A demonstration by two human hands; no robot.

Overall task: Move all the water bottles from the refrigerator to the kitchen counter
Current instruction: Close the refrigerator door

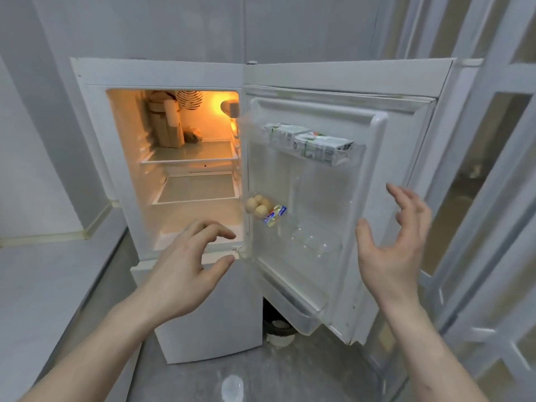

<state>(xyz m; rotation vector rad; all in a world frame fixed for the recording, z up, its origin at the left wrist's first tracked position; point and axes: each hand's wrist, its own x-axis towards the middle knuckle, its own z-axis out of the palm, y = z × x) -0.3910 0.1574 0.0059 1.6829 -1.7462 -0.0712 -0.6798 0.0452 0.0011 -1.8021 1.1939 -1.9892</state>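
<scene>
Fridge [203,314] w/ door [406,158] standing open, no water bottles showing inside; left hand [185,274] & right hand [394,250] hovering released, grasping nothing — task looking near done.

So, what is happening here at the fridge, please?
A person stands before the open refrigerator, door swung wide. Both hands are empty: the left hand reaches toward the lower compartment, the right hand is raised beside the door. The door shelves hold cartons and eggs. I cannot see a water bottle clearly.
</scene>
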